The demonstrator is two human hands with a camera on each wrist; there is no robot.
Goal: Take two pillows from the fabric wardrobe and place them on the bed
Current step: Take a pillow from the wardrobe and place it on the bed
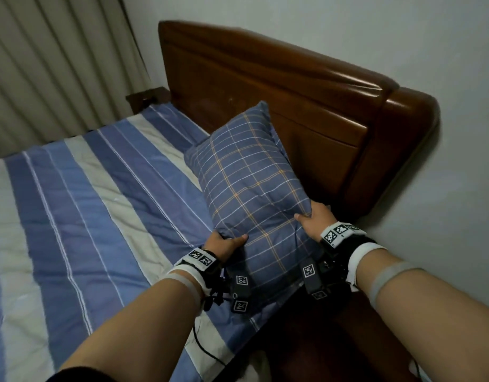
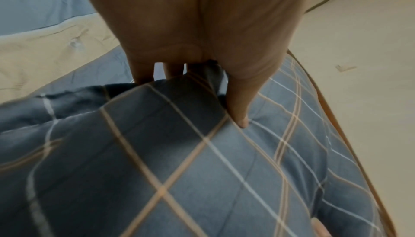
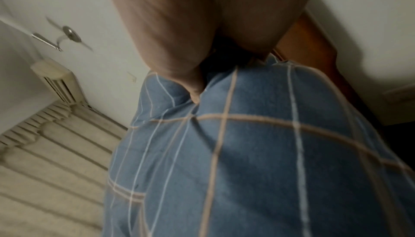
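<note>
A blue plaid pillow (image 1: 246, 175) with orange and white lines is at the head of the bed (image 1: 80, 205), its far end up against the wooden headboard (image 1: 292, 95). My left hand (image 1: 224, 242) grips its near left edge, thumb on top and fingers underneath. My right hand (image 1: 313, 217) grips the near right corner, bunching the fabric. In the left wrist view the thumb (image 2: 238, 109) presses into the pillow (image 2: 202, 169). The right wrist view shows the thumb (image 3: 193, 88) dug into the pillow (image 3: 258, 152). Only one pillow is in view.
The bed has a blue, white and beige striped cover. A beige curtain (image 1: 58, 59) hangs at the far left. A white wall (image 1: 444, 133) runs along the right of the headboard. A dark gap lies between the bed's right edge and the wall.
</note>
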